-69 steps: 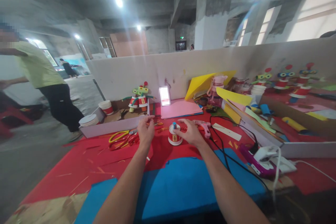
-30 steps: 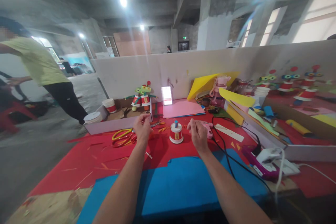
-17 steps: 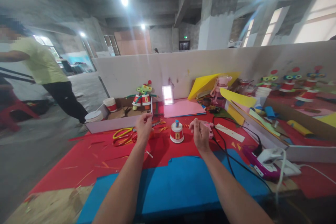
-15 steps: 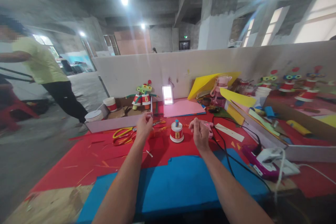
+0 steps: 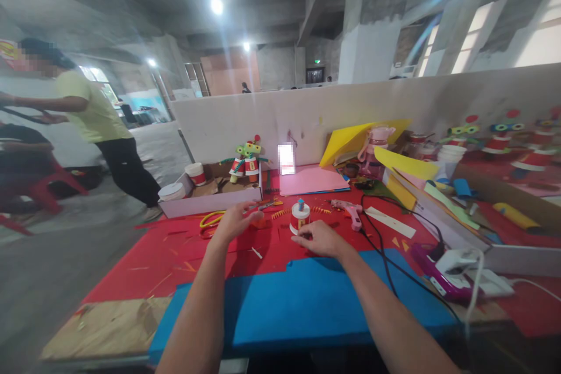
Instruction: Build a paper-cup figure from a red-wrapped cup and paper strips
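A small white paper cup body with a red band (image 5: 300, 220) stands upside down on the red sheet. It has a blue piece on top and an orange coiled-paper arm on each side. My right hand (image 5: 322, 238) is just in front of the cup, loosely curled with fingers apart; whether it touches the cup I cannot tell. To the left, my left hand (image 5: 239, 221) reaches over the red sheet with fingers stretched out. Beside it are yellow-handled scissors (image 5: 210, 221), partly hidden by the hand. A pink glue gun (image 5: 350, 210) lies to the right of the cup.
Finished paper-cup figures (image 5: 251, 163) stand in a cardboard tray (image 5: 210, 201) at the back left. Pink paper (image 5: 313, 180) lies behind the cup. Black cables and a purple power strip (image 5: 442, 274) occupy the right. Blue cloth-like sheet (image 5: 272, 304) covers the front edge. A person stands at left.
My right hand has moved left and nearer me, from beside the right coil to the cup's front, uncovering the glue gun. My left hand has lowered and its fingers have stretched rightward. The view has shifted slightly.
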### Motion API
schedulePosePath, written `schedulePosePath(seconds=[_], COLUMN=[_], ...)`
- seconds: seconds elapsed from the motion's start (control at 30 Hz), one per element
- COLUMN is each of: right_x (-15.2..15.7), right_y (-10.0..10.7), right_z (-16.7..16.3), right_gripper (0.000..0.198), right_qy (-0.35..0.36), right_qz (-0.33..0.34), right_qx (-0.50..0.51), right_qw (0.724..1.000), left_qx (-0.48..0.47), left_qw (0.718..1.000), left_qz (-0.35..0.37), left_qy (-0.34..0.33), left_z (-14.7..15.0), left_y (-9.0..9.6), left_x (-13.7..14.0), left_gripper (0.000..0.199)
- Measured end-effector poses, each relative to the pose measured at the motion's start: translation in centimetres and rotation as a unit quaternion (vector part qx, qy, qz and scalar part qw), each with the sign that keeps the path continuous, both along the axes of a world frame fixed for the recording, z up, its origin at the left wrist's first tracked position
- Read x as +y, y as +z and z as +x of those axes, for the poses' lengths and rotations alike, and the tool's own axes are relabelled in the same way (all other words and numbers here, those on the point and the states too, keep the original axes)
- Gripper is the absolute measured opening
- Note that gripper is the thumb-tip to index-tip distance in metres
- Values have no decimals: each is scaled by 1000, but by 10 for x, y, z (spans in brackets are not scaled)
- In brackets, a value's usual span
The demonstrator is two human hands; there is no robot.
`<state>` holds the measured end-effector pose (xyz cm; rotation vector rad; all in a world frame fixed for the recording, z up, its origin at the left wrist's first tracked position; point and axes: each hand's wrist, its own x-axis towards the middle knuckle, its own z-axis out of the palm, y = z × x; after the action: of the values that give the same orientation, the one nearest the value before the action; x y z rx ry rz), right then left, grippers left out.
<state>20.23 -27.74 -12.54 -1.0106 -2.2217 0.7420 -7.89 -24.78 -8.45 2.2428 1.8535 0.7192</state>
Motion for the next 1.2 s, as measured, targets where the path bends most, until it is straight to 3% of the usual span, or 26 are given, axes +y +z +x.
schedulePosePath(seconds=[0.17, 0.3, 0.4, 0.57, 0.67, 0.8, 1.0, 1.2], right_x=[5, 8, 8, 12, 13, 11, 8, 5], right_y=[-8, -11, -10, -7, -4, 0, 2, -3], right_z=[2, 2, 3, 7, 9, 9, 9, -2], right_gripper=[35, 25, 19, 33, 38, 43, 45, 43], right_qy=[-39, -72, -94, -153, -198, -245, -266, -217], right_qz=[2, -1, 8, 77, 149, 203, 211, 157], right_qx=[-63, -67, -71, -23, 62, 123, 127, 99], right_qw=[997, 995, 993, 985, 967, 940, 932, 958], left_qx=[-15, -1, 9, -29, -93, -139, -93, -121], left_qw=[997, 996, 997, 990, 974, 962, 973, 947], left_qz=[19, 30, 46, 140, 198, 203, 183, 228], left_qy=[-68, -84, -64, 1, 55, 117, 104, 190], left_z=[7, 11, 13, 12, 9, 6, 5, -9], left_y=[-20, -30, -31, -20, -13, -12, -14, -2], left_x=[4, 8, 8, 7, 7, 8, 8, 3], left_gripper=[47, 37, 30, 27, 31, 38, 29, 32])
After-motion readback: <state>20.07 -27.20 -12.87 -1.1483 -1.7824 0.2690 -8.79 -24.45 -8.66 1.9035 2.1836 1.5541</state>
